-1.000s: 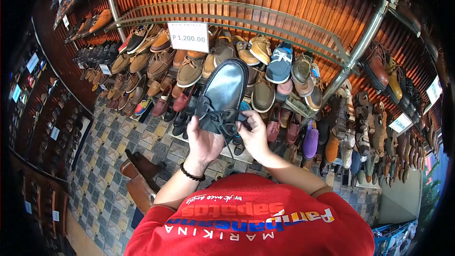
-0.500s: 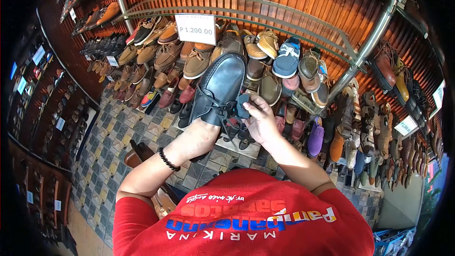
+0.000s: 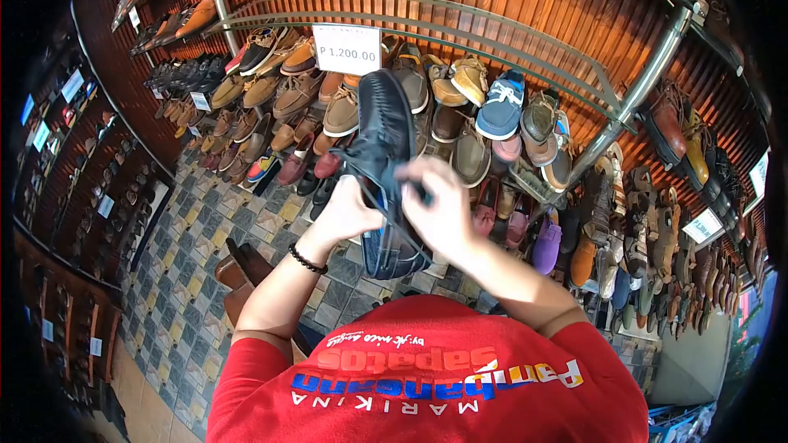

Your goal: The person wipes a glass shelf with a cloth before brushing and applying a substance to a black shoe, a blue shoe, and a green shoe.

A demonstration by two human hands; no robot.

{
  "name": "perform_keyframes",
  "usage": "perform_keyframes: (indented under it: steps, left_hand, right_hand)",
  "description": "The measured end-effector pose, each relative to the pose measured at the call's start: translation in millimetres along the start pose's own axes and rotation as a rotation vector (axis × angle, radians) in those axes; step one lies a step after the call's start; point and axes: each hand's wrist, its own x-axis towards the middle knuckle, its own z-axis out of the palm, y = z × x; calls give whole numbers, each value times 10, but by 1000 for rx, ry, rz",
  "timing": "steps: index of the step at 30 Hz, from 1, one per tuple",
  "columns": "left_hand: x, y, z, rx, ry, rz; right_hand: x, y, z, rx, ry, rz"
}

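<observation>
Gripping the black shoe [image 3: 384, 119], the left hand [image 3: 343, 217] wraps its side, holding it over the floor [image 3: 197, 279]; the right hand [image 3: 439, 205] curls, blurred, against it, any hold unclear. Handling is under way; what remains cannot be told.
</observation>
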Motion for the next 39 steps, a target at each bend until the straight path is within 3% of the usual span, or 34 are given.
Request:
perform_keyframes:
  steps: [1,3,5,7,8,9,13,16,17,19,21,23,25,28,29,31,33,35,37,38,39]
  left_hand:
    - [16,-252,-5,-250,13,-3]
    - [27,-479,8,-249,-6,56]
    - [-32,-401,23,-189,-165,-89]
    - [-20,-588,94,-89,-267,-45]
    - [-4,-641,127,55,-212,54]
    - [-4,-664,125,-13,-212,-4]
    - [27,-585,29,-282,-175,-157]
    - [14,-358,91,-460,-142,-135]
    - [19,-154,94,-522,-130,-148]
    - [8,-333,51,-429,-149,-103]
    - [51,-168,29,-449,-103,-46]
    - [-2,-486,-110,-312,4,-165]
    - [-18,-535,-39,-369,104,-45]
    - [-12,-427,14,-118,-108,-88]
    - [21,-317,177,-203,-5,102]
    - [-23,-156,93,103,-88,-46]
    - [17,-370,143,-19,154,161]
    - [22,-267,-43,-51,132,4]
    - [23,-243,-110,-65,257,55]
    - [7,-210,-120,2,200,7]
    - [9,-343,-73,21,201,90]
  right_hand:
    - [-155,-34,6,-16,-38,-98]
    - [-221,-150,-144,47,-224,-147]
    - [-118,-23,-177,-39,-195,-238]
    - [209,198,-206,-235,-67,-194]
    - [337,263,-233,-184,-21,-127]
    - [429,296,-254,-132,23,-70]
    - [-125,-210,-234,22,-245,-330]
    - [49,21,-245,-87,-220,-380]
    - [203,230,-244,-108,-192,-294]
    - [432,252,-287,-123,-57,-147]
    - [226,0,-239,-88,-203,-126]
    - [-142,-253,-173,9,-204,-140]
    - [-98,-165,-153,-8,-191,-127]
    - [233,162,-79,-38,-47,-42]
    - [364,172,-63,0,40,24]
    - [397,61,-28,0,23,-3]
    - [261,-35,22,14,-71,39]
    - [-48,-39,17,5,-104,-83]
    - [-265,-60,-45,53,-220,-89]
    - [-287,-60,-32,59,-203,-97]
    - [-237,-23,-10,58,-176,-64]
